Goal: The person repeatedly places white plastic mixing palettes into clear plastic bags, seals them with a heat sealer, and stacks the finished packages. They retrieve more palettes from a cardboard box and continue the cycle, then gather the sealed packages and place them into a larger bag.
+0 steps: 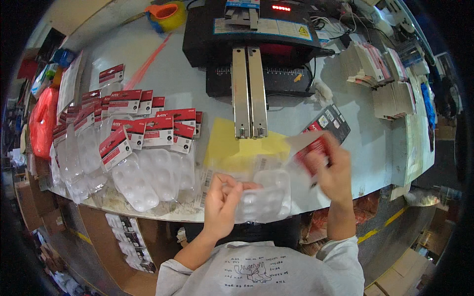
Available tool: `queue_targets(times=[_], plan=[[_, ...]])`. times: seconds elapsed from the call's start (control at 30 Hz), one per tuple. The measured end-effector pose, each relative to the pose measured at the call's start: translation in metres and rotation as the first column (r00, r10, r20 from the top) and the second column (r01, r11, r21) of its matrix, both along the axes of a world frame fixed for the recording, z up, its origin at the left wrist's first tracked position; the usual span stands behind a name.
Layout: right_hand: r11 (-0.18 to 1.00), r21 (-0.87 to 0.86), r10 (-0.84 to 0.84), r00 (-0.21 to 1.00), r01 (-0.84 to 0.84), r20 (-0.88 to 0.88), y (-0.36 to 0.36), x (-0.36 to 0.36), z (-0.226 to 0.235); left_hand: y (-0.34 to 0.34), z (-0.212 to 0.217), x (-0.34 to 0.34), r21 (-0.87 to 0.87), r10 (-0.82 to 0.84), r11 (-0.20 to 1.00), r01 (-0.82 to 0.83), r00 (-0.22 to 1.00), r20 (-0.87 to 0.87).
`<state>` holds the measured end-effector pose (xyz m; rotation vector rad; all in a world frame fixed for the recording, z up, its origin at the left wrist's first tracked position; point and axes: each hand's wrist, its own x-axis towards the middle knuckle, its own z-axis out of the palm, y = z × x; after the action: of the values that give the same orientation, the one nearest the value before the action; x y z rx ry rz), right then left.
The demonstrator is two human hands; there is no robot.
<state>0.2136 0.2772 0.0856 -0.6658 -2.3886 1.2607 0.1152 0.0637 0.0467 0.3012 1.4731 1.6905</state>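
Note:
My left hand is closed at the table's near edge, pinching a clear plastic bag with a white paint palette in it. The palette has round wells and lies partly behind my fingers. To the right, my right hand is smeared a little by motion, its fingers closed on a red-and-white header card. Just beyond that hand a dark card lies on the table. A yellow sheet lies ahead of the palette, under the metal arms of a black machine.
Bagged white palettes with red header cards are heaped on the left. Stacks of cards stand at the far right. Tape rolls sit at the back left, and a red bag hangs at the left edge. Below is an open carton.

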Motion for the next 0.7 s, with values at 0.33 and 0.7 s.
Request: queue_targets(times=[0.33, 0.7], plan=[[0.925, 0.149, 0.324, 0.931, -0.349, 0.171, -0.035, -0.038, -0.003, -0.006, 0.007, 0.003, -0.186, -0.034, 0.983, 0.01, 0.992, -0.122], [0.854, 0.37, 0.307, 0.929, -0.366, 0.209, -0.03, -0.027, -0.016, -0.003, 0.001, 0.007, -0.225, -0.005, 0.967, -0.118, 0.877, -0.48]])
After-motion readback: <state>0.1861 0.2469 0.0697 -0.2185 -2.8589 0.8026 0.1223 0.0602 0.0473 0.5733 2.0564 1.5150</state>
